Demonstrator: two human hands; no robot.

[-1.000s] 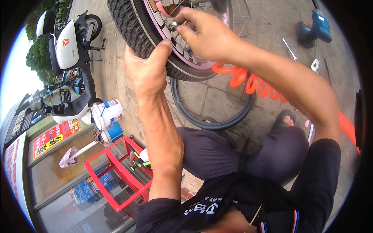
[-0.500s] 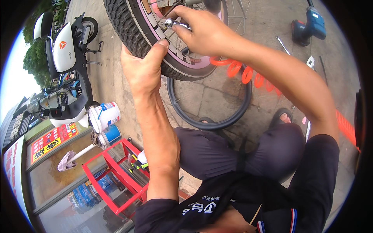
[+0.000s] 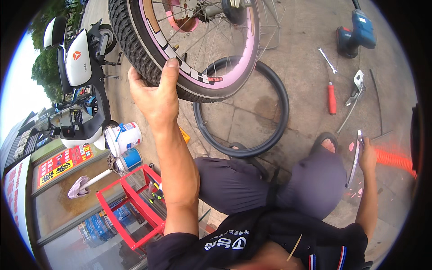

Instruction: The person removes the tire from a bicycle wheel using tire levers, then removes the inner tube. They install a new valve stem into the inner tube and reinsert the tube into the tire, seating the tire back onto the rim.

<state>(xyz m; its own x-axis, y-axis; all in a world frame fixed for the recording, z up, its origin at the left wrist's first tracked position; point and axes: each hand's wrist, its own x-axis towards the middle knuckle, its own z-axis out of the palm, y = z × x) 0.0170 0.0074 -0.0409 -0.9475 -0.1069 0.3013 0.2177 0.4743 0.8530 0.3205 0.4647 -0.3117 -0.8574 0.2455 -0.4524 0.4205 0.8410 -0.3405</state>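
- The left hand (image 3: 155,92) grips the knobbly black tyre of the pink-rimmed spoked bicycle wheel (image 3: 198,49), thumb over the tread, wheel raised above the paved ground.
- The right hand (image 3: 366,157) is closed round a slim silver metal lever (image 3: 355,157), low beside the knee.
- Best to hold the wheel firmly so it cannot spin.
- Count: one loose black rubber inner tube (image 3: 270,135), one red-handled screwdriver (image 3: 331,96), one blue cordless drill (image 3: 355,33), two paint buckets (image 3: 123,139).
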